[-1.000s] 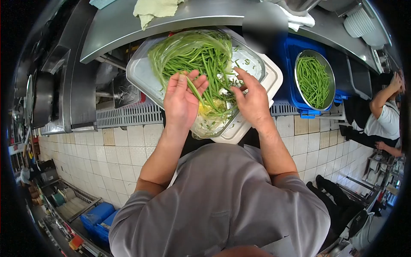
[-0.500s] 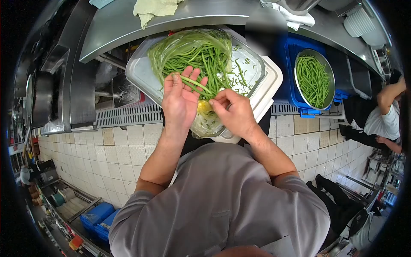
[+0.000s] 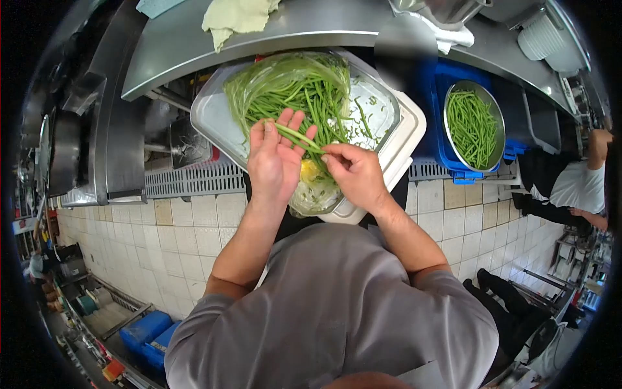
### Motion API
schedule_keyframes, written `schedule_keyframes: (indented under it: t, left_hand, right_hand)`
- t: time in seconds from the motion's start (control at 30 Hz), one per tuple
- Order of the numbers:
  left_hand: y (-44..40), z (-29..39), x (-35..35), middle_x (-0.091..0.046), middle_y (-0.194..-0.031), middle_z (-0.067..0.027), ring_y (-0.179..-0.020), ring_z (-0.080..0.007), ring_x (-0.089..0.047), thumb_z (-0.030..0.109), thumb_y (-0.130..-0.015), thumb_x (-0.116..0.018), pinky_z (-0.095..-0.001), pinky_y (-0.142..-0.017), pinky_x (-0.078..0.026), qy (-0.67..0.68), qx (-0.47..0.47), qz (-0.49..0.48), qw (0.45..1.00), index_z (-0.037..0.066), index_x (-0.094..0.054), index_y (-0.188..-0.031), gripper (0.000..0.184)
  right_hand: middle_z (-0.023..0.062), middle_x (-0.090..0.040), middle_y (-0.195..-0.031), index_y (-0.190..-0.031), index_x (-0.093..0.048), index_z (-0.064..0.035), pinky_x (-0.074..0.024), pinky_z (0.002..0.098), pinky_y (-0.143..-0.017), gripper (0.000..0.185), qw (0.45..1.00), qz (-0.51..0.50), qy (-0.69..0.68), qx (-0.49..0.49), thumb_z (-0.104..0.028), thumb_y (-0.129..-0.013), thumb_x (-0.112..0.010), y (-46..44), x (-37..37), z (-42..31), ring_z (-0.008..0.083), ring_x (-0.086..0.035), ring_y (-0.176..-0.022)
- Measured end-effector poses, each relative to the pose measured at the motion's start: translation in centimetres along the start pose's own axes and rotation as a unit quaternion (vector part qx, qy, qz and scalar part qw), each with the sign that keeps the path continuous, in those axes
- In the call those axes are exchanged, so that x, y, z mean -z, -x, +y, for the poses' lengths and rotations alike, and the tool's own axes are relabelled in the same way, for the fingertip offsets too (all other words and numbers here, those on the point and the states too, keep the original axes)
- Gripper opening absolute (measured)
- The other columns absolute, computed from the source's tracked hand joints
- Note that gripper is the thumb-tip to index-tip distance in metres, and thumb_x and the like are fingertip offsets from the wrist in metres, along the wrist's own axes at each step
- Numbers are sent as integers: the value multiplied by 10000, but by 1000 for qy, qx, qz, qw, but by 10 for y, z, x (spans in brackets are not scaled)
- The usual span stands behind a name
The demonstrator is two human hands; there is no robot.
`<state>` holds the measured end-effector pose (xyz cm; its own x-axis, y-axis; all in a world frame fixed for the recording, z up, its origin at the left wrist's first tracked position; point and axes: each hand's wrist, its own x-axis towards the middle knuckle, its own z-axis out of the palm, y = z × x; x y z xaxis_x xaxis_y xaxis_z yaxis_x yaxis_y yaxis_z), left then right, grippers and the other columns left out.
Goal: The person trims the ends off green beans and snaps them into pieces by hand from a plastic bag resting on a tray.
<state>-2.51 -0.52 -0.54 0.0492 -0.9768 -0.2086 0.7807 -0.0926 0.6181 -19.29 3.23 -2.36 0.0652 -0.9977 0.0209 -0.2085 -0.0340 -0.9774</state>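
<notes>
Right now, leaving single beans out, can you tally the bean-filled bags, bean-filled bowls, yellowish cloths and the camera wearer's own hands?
Bean-filled bag: 1
Bean-filled bowl: 1
Yellowish cloth: 1
Hands, left hand and right hand: 2
Total: 5

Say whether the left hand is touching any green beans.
Touching: the head view shows green beans lying across the left hand, right against its fingers.
</notes>
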Motion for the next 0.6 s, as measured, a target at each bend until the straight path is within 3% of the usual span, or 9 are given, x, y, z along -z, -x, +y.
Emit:
schedule_keyframes:
  t: [0.13,0.27,0.3,0.4,0.43,0.53,0.6]
  left_hand:
    - [1,-1,-4,-498,-1401,-189,-1318,-337,-518,222,-1121,-413,-624,-1104,-456,7,17,9,1000,116,-434,-1250,168]
    - [-3,-1,-2,-553,-1386,-126,-1315,-290,-549,209,-1115,-429,-609,-1115,-461,44,58,21,997,119,-475,-1196,130]
    - [-6,-2,-1,-555,-1384,-124,-1313,-287,-552,207,-1114,-430,-607,-1115,-464,56,68,31,996,119,-477,-1193,127]
    - [-9,2,-4,-561,-1378,-122,-1311,-280,-555,201,-1111,-434,-604,-1115,-468,63,65,56,994,121,-484,-1178,116]
    - [-9,2,-5,-564,-1375,-121,-1311,-278,-556,199,-1111,-435,-604,-1115,-469,61,59,63,994,122,-486,-1172,111]
    - [-8,6,-3,-563,-1372,-126,-1307,-285,-558,201,-1111,-434,-611,-1115,-468,42,23,33,998,124,-487,-1157,104]
    - [-7,5,-4,-564,-1366,-129,-1306,-289,-557,205,-1112,-432,-616,-1113,-467,34,9,26,999,125,-484,-1155,105]
  right_hand:
    - [13,-686,-805,-1020,-710,24,-493,231,-601,110,993,42,69,81,32,-932,-646,-3,0,-9,47,-587,-680]
    - [0,-643,-870,-1031,-637,13,-497,227,-675,97,991,-77,-109,-22,43,-963,-575,-5,6,2,48,-585,-766]
    - [-1,-630,-893,-1044,-617,8,-495,220,-710,79,990,-110,-88,-20,29,-981,-574,-7,9,2,48,-580,-798]
    - [-8,-633,-794,-1014,-655,-2,-499,229,-644,70,990,-86,-108,19,-27,-948,-659,-5,6,-8,46,-578,-716]
    - [14,-664,-832,-1029,-666,-6,-513,239,-657,87,990,-54,-126,-34,-26,-944,-669,-4,4,-4,61,-601,-737]
    - [24,-671,-908,-1131,-645,15,-521,247,-725,182,999,13,-40,35,22,-950,-636,-5,10,-10,83,-625,-810]
    - [76,-698,-912,-1133,-682,16,-539,275,-713,241,994,32,-7,105,44,-893,-671,-7,11,-19,144,-666,-799]
